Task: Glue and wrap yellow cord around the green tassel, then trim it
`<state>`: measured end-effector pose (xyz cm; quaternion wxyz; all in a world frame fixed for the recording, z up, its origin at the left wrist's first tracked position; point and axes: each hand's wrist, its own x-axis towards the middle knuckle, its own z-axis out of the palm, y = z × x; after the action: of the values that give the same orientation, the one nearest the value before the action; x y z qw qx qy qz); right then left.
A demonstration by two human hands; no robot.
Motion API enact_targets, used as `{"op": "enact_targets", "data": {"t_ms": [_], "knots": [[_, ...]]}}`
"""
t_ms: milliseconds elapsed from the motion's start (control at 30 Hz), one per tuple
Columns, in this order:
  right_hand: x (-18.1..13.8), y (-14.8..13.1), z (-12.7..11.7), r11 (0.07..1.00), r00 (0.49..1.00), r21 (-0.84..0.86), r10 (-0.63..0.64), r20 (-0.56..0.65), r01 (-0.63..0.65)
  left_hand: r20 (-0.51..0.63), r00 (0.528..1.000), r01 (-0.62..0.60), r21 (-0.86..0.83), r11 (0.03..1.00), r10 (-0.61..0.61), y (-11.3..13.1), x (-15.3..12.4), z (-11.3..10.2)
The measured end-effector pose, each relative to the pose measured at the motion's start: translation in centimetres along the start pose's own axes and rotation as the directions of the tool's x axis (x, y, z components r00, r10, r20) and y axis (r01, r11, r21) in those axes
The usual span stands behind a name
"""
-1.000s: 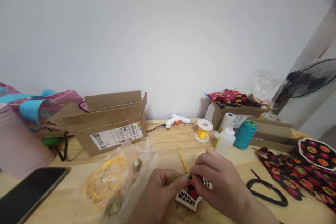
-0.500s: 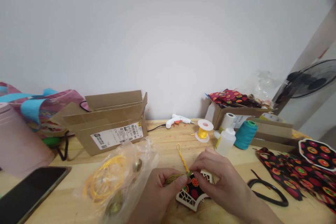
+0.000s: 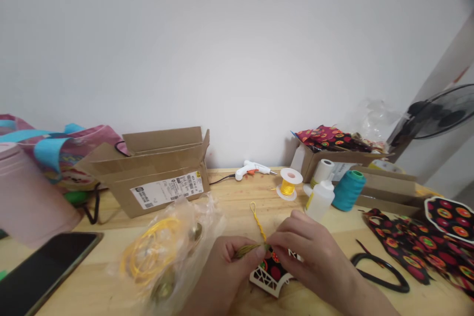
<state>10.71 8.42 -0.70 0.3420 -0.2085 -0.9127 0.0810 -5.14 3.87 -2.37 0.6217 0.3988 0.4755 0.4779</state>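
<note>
My left hand (image 3: 233, 261) is closed, thumb and forefinger pinching an olive-green bundle of threads (image 3: 246, 250) that looks like a tassel. Against the head of that bundle, the fingertips of my right hand (image 3: 309, 247) are pinched together; what lies between them is too small to make out. A twisted yellow cord (image 3: 258, 220) with a loop at its far end runs out from under the fingertips. Below both hands lies a white openwork-framed ornament (image 3: 272, 276) with black floral fabric, partly covered by my right hand.
Left of my hands lies a plastic bag (image 3: 185, 247) with yellow cord and brass-coloured bells. Beyond are a cardboard box (image 3: 159, 177), glue gun (image 3: 254, 170), yellow cord spool (image 3: 289, 185), squeeze bottle (image 3: 320, 200) and teal thread cone (image 3: 348, 191). A black ring-shaped item (image 3: 381, 271) and floral fabric (image 3: 407, 247) lie right.
My right hand has shifted slightly down and left over the ornament, covering more of it. My left hand keeps its pinch on the thread bundle. The camera view has moved slightly.
</note>
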Motion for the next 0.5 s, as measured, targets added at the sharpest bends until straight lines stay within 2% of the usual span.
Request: {"op": "enact_targets", "data": {"t_ms": [100,367,500], "knots": [[-0.1,0.0,0.1,0.999,1.000,-0.031,-0.016,-0.006,0.016,-0.014,1.000,0.010,-0.006,1.000,-0.010,-0.1,-0.1,0.0],[0.2,-0.9,0.8,0.999,0.983,-0.039,0.029,-0.184,-0.036,0.071,0.996,-0.055,-0.050,0.997,0.058,-0.4,-0.2,0.0],[0.2,-1.0,0.8,0.996,0.970,-0.043,0.068,-0.233,-0.080,0.099,0.992,-0.073,-0.052,0.996,0.078,-0.5,-0.2,0.1]]}}
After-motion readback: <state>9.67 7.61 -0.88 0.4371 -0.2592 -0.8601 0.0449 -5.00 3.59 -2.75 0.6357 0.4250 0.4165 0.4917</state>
